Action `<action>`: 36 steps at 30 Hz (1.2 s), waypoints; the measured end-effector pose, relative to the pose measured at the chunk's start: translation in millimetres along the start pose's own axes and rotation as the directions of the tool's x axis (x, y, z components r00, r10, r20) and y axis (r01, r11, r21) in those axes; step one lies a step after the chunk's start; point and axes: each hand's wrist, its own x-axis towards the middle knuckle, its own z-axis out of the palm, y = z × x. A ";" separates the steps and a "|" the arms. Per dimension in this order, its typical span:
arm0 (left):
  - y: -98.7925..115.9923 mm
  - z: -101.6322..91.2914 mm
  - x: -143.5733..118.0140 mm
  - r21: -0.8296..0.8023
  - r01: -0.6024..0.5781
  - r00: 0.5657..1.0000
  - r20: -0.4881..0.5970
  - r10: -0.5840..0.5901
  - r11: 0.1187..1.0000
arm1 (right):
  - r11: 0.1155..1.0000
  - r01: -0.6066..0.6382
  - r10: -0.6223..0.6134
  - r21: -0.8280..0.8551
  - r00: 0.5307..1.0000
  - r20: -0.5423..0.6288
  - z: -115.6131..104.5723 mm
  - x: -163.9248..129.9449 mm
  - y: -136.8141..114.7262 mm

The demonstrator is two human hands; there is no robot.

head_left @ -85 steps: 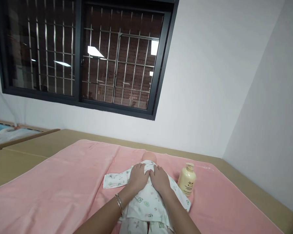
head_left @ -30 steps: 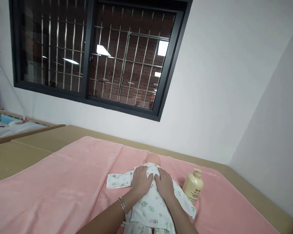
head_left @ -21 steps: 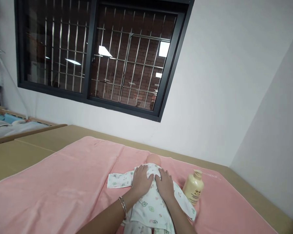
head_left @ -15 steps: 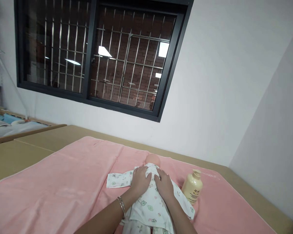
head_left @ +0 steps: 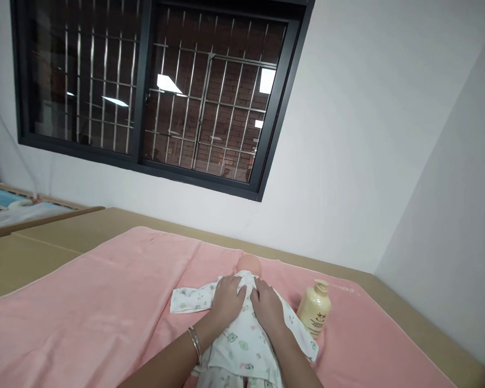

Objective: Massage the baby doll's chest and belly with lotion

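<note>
- Pink towel (head_left: 105, 302) over tan table (head_left: 44, 248), below barred window (head_left: 153, 91).
- Left hand (head_left: 225, 298), right hand (head_left: 267, 307): flat, fingers spread, gripping nothing, pressed on doll (head_left: 244, 334), centre near.
- Risk: right elbow likely toppling lotion bottle (head_left: 314, 308), just right.

A baby doll in a white printed cotton romper (head_left: 242, 337) lies on the pink rectangular towel (head_left: 97, 302) near its far edge, head toward the wall. The left hand (head_left: 225, 300) and right hand (head_left: 268, 308) rest side by side on the doll's back. A cream plastic pump bottle (head_left: 314, 310) stands just right of the doll, by the towel's far right corner.
</note>
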 end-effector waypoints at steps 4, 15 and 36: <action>2.4 -1.4 -1.4 0.076 -0.013 1.000 -0.017 0.015 0.997 | 0.986 -0.156 0.157 -0.054 0.988 0.000 -1.2 -5.7 -6.0; 0.6 0.6 -2.7 0.021 -0.061 0.998 -0.031 0.061 0.998 | 0.992 -0.122 0.122 0.033 0.993 0.009 -1.0 -5.1 -3.8; -2.6 4.5 -3.7 -0.085 0.105 0.993 -0.046 -0.109 0.991 | 0.991 -0.096 0.103 0.092 0.991 -0.081 1.4 -2.8 4.7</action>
